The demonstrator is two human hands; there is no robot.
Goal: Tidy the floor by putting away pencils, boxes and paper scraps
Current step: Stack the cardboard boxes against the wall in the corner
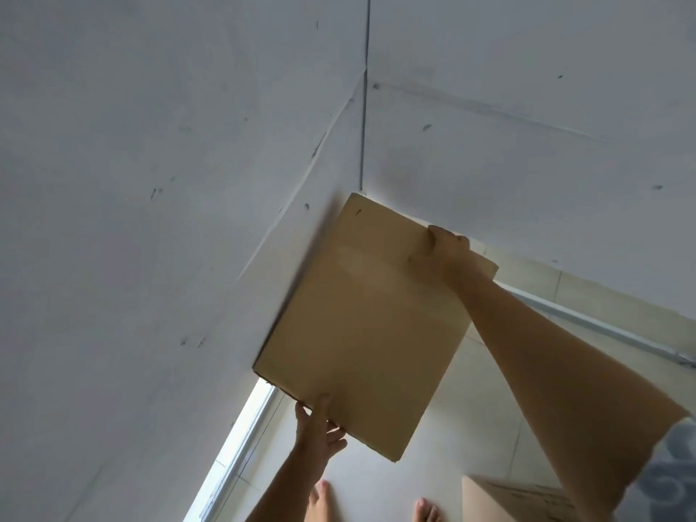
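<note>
Both left hand (316, 427) and right hand (450, 250) grip flat, smooth brown cardboard box (361, 325)

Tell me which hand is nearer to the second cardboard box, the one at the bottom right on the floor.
The left hand; it grips the held cardboard box's lower edge, left of the second box. The right hand grips the upper edge, farther up.

The person is wearing a short sleeve (674, 469) on the right arm, and it is showing a grey-blue cloth with pale round swirls on it. Both arms are showing bare below that, and the left hand (320, 433) and right hand (450, 250) are wearing no gloves or rings that can be seen. The two feet (320, 501) are going bare, with no shoes or socks.
</note>
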